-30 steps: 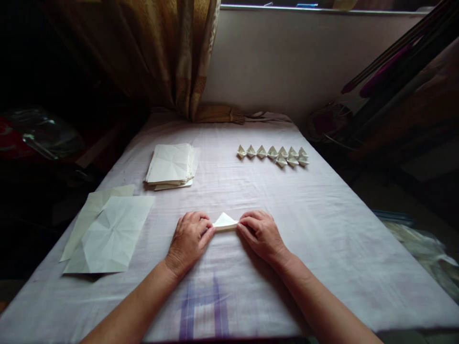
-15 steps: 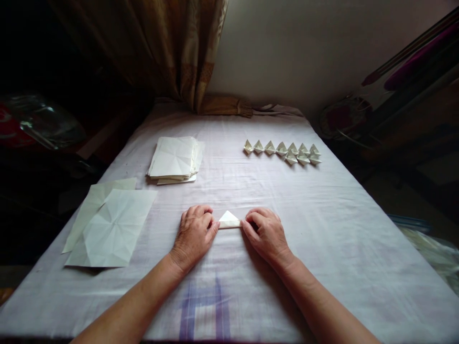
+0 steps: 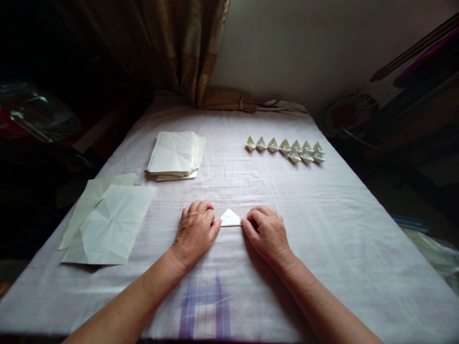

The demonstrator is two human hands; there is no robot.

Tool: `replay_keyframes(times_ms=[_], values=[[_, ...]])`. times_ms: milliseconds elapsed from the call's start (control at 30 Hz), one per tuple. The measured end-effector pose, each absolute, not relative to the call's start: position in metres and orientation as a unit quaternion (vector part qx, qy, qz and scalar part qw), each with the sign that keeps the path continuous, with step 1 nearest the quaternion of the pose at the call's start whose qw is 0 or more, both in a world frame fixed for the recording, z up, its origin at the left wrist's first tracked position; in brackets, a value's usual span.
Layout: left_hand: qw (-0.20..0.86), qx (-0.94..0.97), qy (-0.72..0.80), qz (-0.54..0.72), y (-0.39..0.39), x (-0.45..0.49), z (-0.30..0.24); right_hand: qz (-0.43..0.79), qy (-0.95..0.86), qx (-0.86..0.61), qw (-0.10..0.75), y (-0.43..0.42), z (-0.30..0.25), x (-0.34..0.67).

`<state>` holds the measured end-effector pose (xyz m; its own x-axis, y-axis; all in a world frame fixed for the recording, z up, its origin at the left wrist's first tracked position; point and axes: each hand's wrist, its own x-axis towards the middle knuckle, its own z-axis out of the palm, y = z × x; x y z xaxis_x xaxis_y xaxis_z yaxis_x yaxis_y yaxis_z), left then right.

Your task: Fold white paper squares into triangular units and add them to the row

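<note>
A small folded piece of white paper (image 3: 230, 218) lies on the cloth between my hands, its peak pointing away from me and its straight edge towards me. My left hand (image 3: 198, 230) pinches the left end of that edge, thumb on top and the other fingers curled. At the opposite end, the thumb and forefinger of my right hand (image 3: 266, 231) close on the right corner. The fingertips cover both corners of the paper.
Creased paper sheets (image 3: 111, 224) overlap at the left. Behind them sits a stack of paper (image 3: 172, 153). Several small folded paper boats (image 3: 284, 146) stand in rows at the back right. A brown curtain (image 3: 193, 52) hangs over the far edge of the cloth-covered table (image 3: 344, 248).
The band along the paper's near edge looks narrower now. My hands keep their grip at both ends, and the whole view has shifted slightly.
</note>
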<state>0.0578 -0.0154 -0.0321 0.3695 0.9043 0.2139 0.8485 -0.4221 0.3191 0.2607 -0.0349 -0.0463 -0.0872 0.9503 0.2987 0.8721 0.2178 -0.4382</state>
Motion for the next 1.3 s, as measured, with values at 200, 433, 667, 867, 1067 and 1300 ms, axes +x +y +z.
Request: replay_keyframes(times_ms=[200, 433, 667, 867, 1067, 1300], values=[[0.078, 0.825, 0.532, 0.174, -0.014, 0.058, -0.032, 0.074, -0.728, -0.624, 0.273, -0.036, -0.047, 0.26], [0.065, 0.823, 0.53, 0.195, -0.016, 0.057, -0.034, 0.076, -0.716, -0.63, 0.289, -0.037, -0.048, 0.257], [0.071, 0.817, 0.531, 0.213, -0.018, 0.058, -0.036, 0.089, -0.725, -0.615, 0.296, -0.037, -0.05, 0.258], [0.065, 0.824, 0.527, 0.199, -0.018, 0.062, -0.036, 0.05, -0.72, -0.638, 0.269, -0.038, -0.042, 0.245], [0.04, 0.824, 0.532, 0.193, -0.018, 0.071, -0.037, 0.041, -0.713, -0.652, 0.255, -0.036, -0.043, 0.238], [0.056, 0.823, 0.535, 0.183, -0.017, 0.067, -0.035, 0.107, -0.714, -0.633, 0.278, -0.035, -0.042, 0.255]])
